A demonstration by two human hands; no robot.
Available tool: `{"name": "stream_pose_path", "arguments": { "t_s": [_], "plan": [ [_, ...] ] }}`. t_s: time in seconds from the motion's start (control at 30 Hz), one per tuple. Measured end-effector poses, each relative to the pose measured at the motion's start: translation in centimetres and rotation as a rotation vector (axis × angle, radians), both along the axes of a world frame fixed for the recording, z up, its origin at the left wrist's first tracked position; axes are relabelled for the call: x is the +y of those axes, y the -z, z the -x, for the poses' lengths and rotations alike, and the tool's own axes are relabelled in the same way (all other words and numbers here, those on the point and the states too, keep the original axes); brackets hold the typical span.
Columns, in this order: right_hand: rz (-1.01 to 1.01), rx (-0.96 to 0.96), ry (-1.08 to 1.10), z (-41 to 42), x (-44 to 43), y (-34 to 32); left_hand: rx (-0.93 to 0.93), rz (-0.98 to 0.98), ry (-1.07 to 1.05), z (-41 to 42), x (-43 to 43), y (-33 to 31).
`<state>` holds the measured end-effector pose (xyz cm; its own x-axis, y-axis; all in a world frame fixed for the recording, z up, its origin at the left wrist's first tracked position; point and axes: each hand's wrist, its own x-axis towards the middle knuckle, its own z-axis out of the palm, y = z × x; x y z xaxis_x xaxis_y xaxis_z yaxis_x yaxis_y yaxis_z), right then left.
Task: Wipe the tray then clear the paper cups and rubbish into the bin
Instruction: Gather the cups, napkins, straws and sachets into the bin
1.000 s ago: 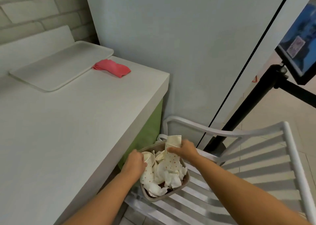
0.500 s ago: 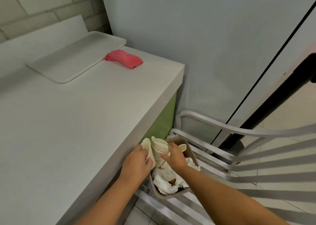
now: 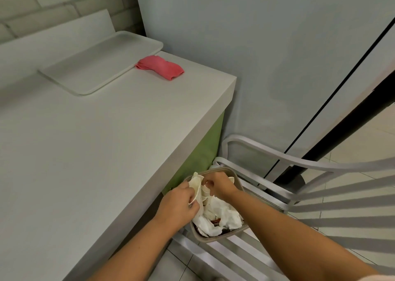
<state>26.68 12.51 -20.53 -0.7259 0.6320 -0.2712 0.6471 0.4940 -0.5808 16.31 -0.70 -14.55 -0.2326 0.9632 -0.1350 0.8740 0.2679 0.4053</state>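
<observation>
Left hand [image 3: 178,202] grips a crushed paper cup [image 3: 196,185] over the bin [image 3: 215,239] — right hand [image 3: 221,185] curls fingers beside it, grasp impossible to tell.

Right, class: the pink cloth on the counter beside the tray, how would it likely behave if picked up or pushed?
The pink cloth lies in soft folds on the counter, so it would probably droop limply when lifted. It looks thin, so likely light. Pushed, it should bunch up rather than roll.
</observation>
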Motion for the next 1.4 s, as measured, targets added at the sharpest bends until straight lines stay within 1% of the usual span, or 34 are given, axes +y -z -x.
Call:
{"name": "stream_pose_path", "arguments": {
  "t_s": [0.1,0.17,0.2,0.23,0.3,0.33,0.4,0.5,0.6,0.7,0.8,0.97,1.1,1.2,1.4],
  "plan": [
    [-0.031,0.015,-0.053,-0.1,0.3,-1.6,-0.091,0.014,0.132,0.4,0.1,-0.1],
    [0.090,0.056,-0.145,-0.5,0.4,-3.4,-0.163,0.011,0.171,0.9,0.3,0.1],
    [0.160,0.047,-0.213,-0.9,0.4,-4.3,-0.192,0.000,0.172,1.0,0.4,0.2],
    [0.184,0.018,-0.282,-1.2,0.3,-4.9,-0.216,-0.015,0.168,1.1,0.4,0.3],
    [0.091,-0.046,-0.373,-1.7,0.1,-5.2,-0.251,-0.024,0.166,1.2,0.5,0.4],
    [0.042,-0.047,-0.380,-2.0,0.0,-5.1,-0.263,-0.020,0.169,1.2,0.6,0.6],
    [0.017,-0.056,-0.364,-2.6,-0.3,-4.9,-0.285,-0.015,0.167,1.2,0.5,1.1],
    [-0.056,-0.143,-0.359,-3.1,-0.9,-4.3,-0.309,-0.005,0.153,1.0,0.1,2.0],
    [-0.157,-0.252,-0.312,-2.9,-1.5,-3.5,-0.283,0.002,0.114,0.8,-0.2,2.2],
    [-0.151,-0.329,-0.287,-1.8,-2.5,-2.3,-0.266,0.004,0.073,1.1,-0.6,1.8],
    [-0.159,-0.411,-0.324,-0.3,-4.0,-1.2,-0.243,0.001,0.047,1.5,-0.8,1.6],
    [-0.231,-0.457,-0.364,2.6,-5.5,0.2,-0.222,-0.033,-0.022,1.6,-0.9,0.6],
    [-0.269,-0.486,-0.380,3.3,-6.0,1.0,-0.184,-0.074,-0.125,1.3,-0.9,-0.8],
    [-0.218,-0.507,-0.370,3.6,-5.7,0.6,-0.174,-0.082,-0.153,1.2,-0.8,-1.6],
    [0.048,-0.409,-0.412,4.1,-3.1,-4.4,-0.195,-0.120,-0.186,1.2,-0.3,-3.1]
  ]
}}
